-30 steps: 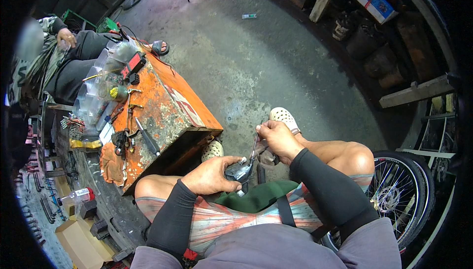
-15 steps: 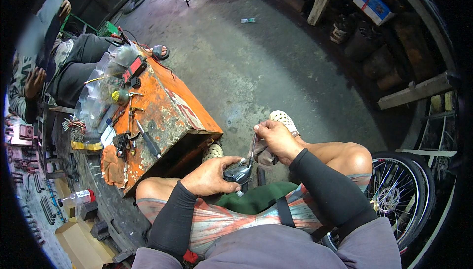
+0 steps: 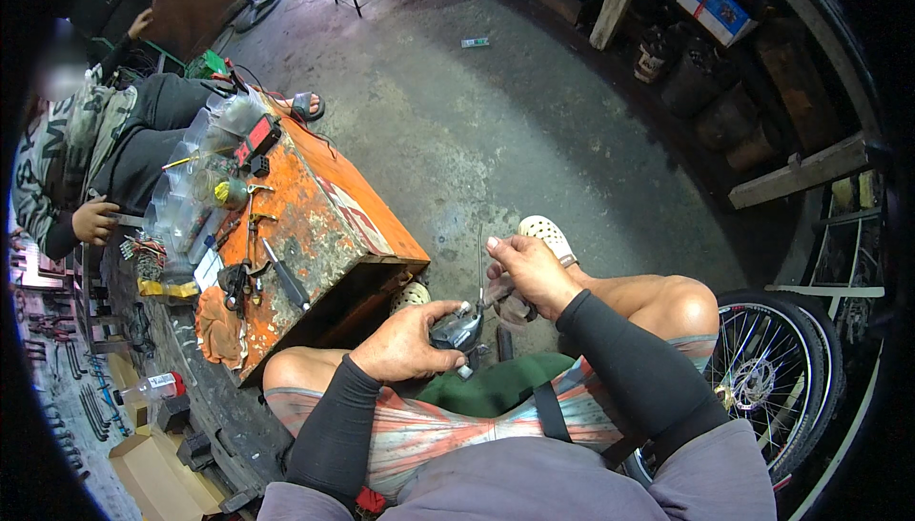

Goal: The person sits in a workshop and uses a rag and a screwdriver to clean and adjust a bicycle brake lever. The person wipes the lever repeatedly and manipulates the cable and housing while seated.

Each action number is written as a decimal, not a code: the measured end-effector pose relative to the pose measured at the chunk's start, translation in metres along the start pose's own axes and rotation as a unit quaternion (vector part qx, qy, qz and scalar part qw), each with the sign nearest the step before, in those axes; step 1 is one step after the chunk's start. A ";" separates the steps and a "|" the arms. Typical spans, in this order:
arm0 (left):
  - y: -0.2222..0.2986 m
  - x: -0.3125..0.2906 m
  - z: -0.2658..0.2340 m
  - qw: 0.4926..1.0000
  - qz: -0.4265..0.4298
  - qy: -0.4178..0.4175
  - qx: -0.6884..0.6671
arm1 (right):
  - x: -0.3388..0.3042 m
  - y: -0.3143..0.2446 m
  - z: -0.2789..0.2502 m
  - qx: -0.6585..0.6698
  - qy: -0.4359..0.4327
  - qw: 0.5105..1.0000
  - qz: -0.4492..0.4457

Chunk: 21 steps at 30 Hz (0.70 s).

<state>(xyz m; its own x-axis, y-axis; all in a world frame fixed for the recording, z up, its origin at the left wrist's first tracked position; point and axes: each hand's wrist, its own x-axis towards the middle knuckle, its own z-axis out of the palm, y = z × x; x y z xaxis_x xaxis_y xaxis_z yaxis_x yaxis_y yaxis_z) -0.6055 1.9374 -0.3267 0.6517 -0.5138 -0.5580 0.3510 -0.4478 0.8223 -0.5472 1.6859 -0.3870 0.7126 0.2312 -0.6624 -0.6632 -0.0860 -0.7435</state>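
My left hand [image 3: 408, 342] is closed around a dark, shiny, rounded part [image 3: 457, 330] with light ends, held above my lap; its exact kind I cannot make out. Out of its right end a thin metal rod [image 3: 480, 259] stands nearly upright, like a hex key or slim screwdriver. Just to the right of the rod is my right hand [image 3: 534, 271], thumb and forefinger apart, with a small gap between their tips and the rod. The lower fingers of that hand are partly hidden.
An orange, worn workbench [image 3: 367, 225] at left bears a screwdriver [image 3: 286, 271], a red meter [image 3: 255, 143] and an orange glove [image 3: 219, 326]. Beyond it sits another person [image 3: 71, 154]. Bicycle wheels [image 3: 762, 378] stand at my right; a dark cylinder [image 3: 504, 342] lies between my feet.
My right fingers have parted from the rod, which now stands more upright. The left hand keeps its hold. The other person's hands have moved and the sheet they held has shifted.
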 end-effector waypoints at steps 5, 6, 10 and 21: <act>0.002 0.005 -0.005 0.987 0.035 0.146 -0.062 | -0.005 -0.001 0.004 -0.052 -0.068 0.996 -0.008; -0.009 0.009 -0.009 0.984 0.056 0.166 -0.037 | -0.007 0.002 0.007 -0.060 -0.102 0.993 -0.021; -0.018 0.010 -0.009 0.974 0.047 0.218 -0.031 | -0.020 0.002 0.020 -0.072 -0.210 0.972 -0.071; -0.005 0.007 -0.001 0.966 0.053 0.167 -0.192 | -0.012 0.013 0.021 -0.102 -0.187 0.970 -0.114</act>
<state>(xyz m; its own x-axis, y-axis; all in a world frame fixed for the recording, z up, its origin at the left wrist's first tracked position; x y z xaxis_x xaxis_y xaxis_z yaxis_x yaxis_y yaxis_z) -0.6020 1.9364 -0.3349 0.8558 -0.2486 -0.4536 0.4519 -0.0676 0.8895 -0.5699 1.7023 -0.3868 0.6774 0.5986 -0.4275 -0.4114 -0.1735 -0.8948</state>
